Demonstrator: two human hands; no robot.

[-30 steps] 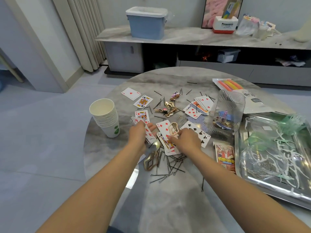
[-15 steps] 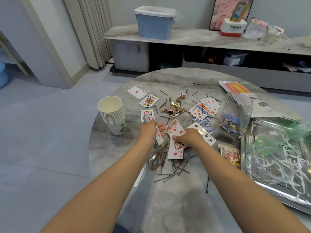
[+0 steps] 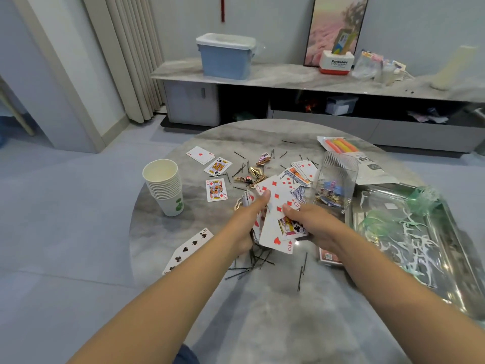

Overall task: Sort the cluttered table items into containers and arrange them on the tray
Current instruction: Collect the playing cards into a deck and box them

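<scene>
**Lighting and Image Quality**

Illumination is soft, even and moderately bright, with a cool cast. The marble table (image 3: 262,324) carries only faint, diffuse shadows under the forearms. The metal tray (image 3: 459,298), at the table's right edge, shows bright specular glare. Wide-angle distortion bends the sideboard (image 3: 288,74) beyond the table and stretches the frame corners. Motion blur softens detail throughout, most strongly at the far right.

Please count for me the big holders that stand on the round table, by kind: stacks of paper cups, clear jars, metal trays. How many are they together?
stack of paper cups: 1
clear jar: 1
metal tray: 1
Total: 3
</scene>
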